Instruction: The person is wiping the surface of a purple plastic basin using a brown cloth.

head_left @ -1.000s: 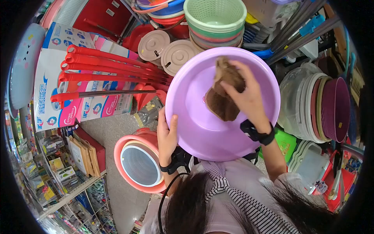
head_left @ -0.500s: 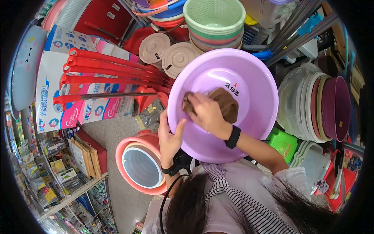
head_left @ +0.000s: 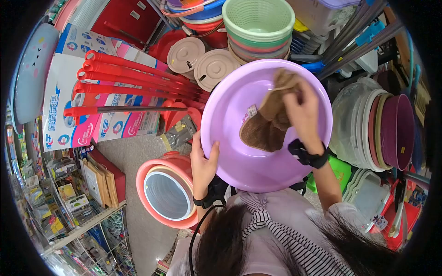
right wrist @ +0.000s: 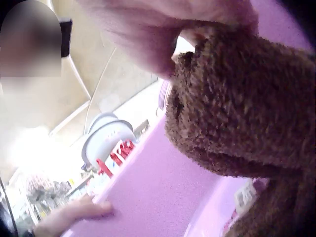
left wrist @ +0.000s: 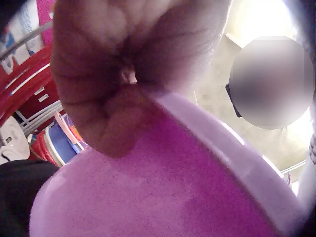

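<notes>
A round purple plastic basin (head_left: 230, 101) is held tilted in front of the person's body. The left hand (head_left: 204, 165) grips its left rim, thumb on the inner side; in the left wrist view the fingers lie on the basin's other face. Inside the basin, the right hand (head_left: 304, 112) holds a brown fuzzy cloth (head_left: 266, 131) against the upper right wall. Part of the cloth lies bunched over the basin's bottom, beside a small white label (head_left: 252, 111). In the right wrist view, the folded cloth (right wrist: 242, 98) covers much of the basin behind it.
Stacked baskets (head_left: 258, 20) and lidded beige buckets (head_left: 216, 66) stand just beyond the basin. Red-handled poles (head_left: 138, 89) reach in from the left. A pink tub (head_left: 143, 188) sits on the floor lower left, and more nested basins (head_left: 396, 131) are on the right.
The right hand swept the cloth to the basin's left side half a second ago, then back to the upper right. The left hand has kept its grip on the rim.
</notes>
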Action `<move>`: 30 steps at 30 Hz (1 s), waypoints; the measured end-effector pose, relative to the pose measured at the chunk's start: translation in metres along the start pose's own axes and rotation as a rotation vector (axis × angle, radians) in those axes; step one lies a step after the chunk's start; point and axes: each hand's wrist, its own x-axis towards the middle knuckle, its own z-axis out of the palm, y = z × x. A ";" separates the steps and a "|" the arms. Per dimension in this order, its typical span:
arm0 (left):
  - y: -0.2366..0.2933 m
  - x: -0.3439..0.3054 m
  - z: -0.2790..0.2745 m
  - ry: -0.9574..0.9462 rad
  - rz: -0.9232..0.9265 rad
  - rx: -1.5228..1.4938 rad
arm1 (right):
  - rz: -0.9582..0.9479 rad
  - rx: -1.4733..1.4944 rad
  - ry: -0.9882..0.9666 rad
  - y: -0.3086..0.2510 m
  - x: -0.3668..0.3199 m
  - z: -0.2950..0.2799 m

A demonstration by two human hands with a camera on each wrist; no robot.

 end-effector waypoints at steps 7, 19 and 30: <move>-0.001 0.006 0.000 -0.020 -0.018 -0.056 | 0.145 0.394 0.112 -0.018 -0.014 -0.044; 0.002 0.001 0.004 0.011 0.032 -0.002 | -0.279 -0.609 -0.329 0.011 -0.049 0.042; -0.001 -0.003 0.001 -0.049 -0.042 -0.099 | -0.157 -0.505 -0.433 0.014 -0.061 0.060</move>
